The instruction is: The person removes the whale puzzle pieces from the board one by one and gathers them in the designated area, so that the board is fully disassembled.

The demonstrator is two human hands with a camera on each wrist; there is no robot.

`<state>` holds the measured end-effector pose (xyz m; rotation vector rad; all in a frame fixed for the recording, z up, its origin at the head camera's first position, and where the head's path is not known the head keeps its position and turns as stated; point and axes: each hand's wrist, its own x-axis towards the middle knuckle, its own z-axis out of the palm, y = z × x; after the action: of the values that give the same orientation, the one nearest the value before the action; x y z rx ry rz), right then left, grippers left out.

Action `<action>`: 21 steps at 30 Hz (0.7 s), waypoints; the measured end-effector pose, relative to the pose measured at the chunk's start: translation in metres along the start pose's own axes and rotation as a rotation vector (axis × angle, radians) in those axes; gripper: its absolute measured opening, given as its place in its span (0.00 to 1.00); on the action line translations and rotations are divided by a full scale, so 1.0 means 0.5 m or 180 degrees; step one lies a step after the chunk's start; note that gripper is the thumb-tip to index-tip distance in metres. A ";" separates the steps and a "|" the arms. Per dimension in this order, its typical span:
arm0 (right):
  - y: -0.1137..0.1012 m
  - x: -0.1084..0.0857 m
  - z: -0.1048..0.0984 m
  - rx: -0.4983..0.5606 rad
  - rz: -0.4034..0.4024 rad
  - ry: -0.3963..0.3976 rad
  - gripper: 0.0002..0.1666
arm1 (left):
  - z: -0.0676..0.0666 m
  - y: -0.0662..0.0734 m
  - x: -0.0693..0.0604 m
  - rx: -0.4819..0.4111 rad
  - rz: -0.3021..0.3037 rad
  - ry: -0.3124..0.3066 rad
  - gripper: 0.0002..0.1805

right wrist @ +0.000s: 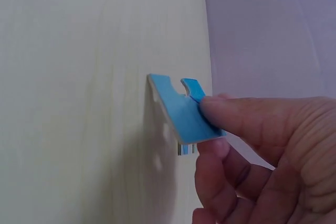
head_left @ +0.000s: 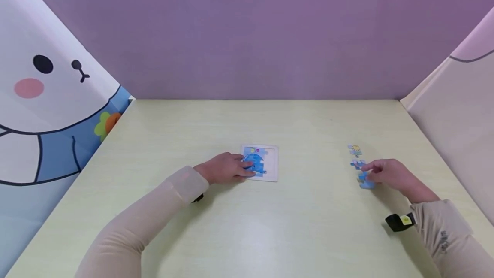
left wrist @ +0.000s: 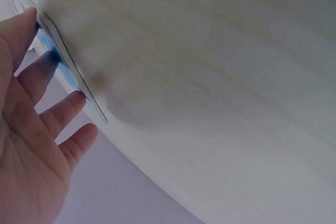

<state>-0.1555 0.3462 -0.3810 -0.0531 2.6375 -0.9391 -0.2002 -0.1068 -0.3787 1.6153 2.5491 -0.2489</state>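
A square puzzle board [head_left: 272,164] with a pale frame lies near the middle of the table, partly filled with blue pieces showing a whale-like picture. My left hand [head_left: 225,168] rests on its left side, fingers spread over the pieces; in the left wrist view the fingertips [left wrist: 77,97] touch the board. Over to the right, my right hand [head_left: 391,176] pinches a blue puzzle piece [right wrist: 184,111] between thumb and fingers, tilted up in the right wrist view. Beyond that hand lie a puzzle piece with a yellow sun [head_left: 355,149] and a blue puzzle piece [head_left: 357,164].
The pale wooden table [head_left: 185,132] meets a purple wall [head_left: 247,37] at its far edge. A panel with a cartoon animal [head_left: 50,98] stands on the left, and a light panel [head_left: 459,110] on the right. A black wrist strap [head_left: 397,222] hangs under the right sleeve.
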 end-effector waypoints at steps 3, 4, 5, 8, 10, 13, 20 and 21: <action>0.005 0.001 0.000 0.0006 0.0008 -0.0022 0.19 | 0.002 0.001 0.000 -0.0026 -0.0026 -0.0010 0.20; 0.006 0.002 0.001 0.0006 0.0000 -0.0027 0.19 | 0.003 0.001 0.000 -0.0029 -0.0030 -0.0008 0.20; 0.007 0.003 0.001 -0.0002 -0.0011 -0.0024 0.19 | 0.003 0.001 0.001 -0.0030 -0.0034 -0.0003 0.19; 0.008 0.006 0.001 -0.0064 -0.0047 -0.0001 0.19 | 0.005 0.000 0.002 -0.0037 -0.0056 0.0009 0.19; 0.009 0.009 0.000 -0.0110 -0.0054 0.0008 0.19 | 0.005 -0.001 0.004 -0.0047 -0.0069 0.0013 0.19; 0.009 0.012 0.000 -0.0217 -0.0082 0.0025 0.19 | 0.005 -0.002 0.006 -0.0042 -0.0072 0.0029 0.19; 0.007 0.013 0.005 -0.0444 -0.0178 0.0057 0.17 | 0.000 0.000 0.008 -0.0069 -0.0105 0.0020 0.19; 0.006 0.012 0.006 -0.0444 -0.0172 0.0049 0.18 | 0.000 0.001 0.007 -0.0071 -0.0103 0.0020 0.19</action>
<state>-0.1602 0.3460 -0.3870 -0.1518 2.7246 -0.7738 -0.2013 -0.1033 -0.3794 1.5707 2.5751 -0.2180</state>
